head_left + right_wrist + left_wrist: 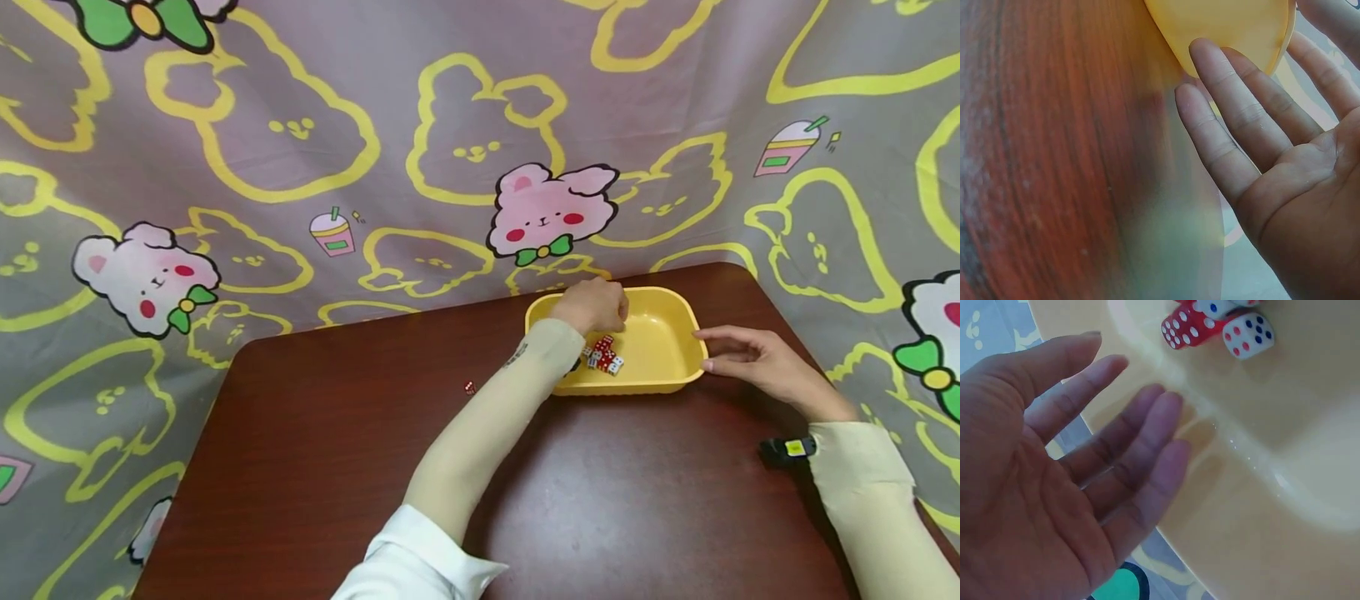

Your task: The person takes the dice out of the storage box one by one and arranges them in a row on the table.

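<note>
Several red and white dice lie bunched in the left part of a yellow plastic tray. Above that tray's far left part is my left hand; in the left wrist view its fingers are loosely extended, holding nothing, beside a red die and a white die. My right hand is at the tray's right end, thumb and forefinger at the rim. Its other fingers are straight in the right wrist view.
One red die lies on the brown wooden table, left of the tray and beside my left forearm. A patterned cloth hangs behind the table and along its sides. The tray stands near the table's far right corner.
</note>
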{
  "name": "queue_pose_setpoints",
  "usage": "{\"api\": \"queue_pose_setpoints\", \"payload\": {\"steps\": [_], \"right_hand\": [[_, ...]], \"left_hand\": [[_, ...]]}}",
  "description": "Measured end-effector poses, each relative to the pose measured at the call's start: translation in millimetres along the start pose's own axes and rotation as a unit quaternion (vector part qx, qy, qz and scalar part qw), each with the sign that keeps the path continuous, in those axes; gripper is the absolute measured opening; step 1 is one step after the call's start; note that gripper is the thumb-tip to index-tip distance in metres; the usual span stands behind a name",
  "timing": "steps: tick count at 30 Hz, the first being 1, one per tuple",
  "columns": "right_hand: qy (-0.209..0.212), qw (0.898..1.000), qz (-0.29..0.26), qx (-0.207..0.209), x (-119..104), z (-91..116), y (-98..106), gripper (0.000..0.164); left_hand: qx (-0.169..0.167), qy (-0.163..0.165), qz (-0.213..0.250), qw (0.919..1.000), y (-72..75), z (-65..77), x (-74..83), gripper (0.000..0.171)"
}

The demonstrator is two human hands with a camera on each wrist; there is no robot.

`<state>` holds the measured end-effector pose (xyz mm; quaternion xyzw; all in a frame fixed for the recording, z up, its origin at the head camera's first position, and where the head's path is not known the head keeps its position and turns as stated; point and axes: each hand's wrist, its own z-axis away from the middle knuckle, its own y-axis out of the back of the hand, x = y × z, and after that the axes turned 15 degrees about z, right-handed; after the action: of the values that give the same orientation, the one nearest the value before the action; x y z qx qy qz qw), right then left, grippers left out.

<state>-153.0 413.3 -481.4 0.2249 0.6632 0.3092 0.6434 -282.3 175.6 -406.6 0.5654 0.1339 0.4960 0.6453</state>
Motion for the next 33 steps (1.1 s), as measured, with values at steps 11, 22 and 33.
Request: {"api": "queue_pose_setpoints", "payload": {"steps": [11, 22, 33], "right_hand": [[0.017, 1.000, -0.019, -0.001, 4, 0, -1, 0.049], [0.036, 0.999, -0.026, -0.007, 3, -2, 1, 0.052], [0.034, 0.999, -0.022, -0.009, 1, 1, 1, 0.052]], "left_hand": [[-0.019, 0.030, -0.010, 0.9993, -13.5, -5.6, 1.4, 0.011], [-0.009, 0.062, -0.044, 0.9971, -21.9, -11.1, 8.7, 0.009], [-0.001, 0.064, -0.066, 0.9957, -25.0, -9.5, 11.5, 0.004]]}}
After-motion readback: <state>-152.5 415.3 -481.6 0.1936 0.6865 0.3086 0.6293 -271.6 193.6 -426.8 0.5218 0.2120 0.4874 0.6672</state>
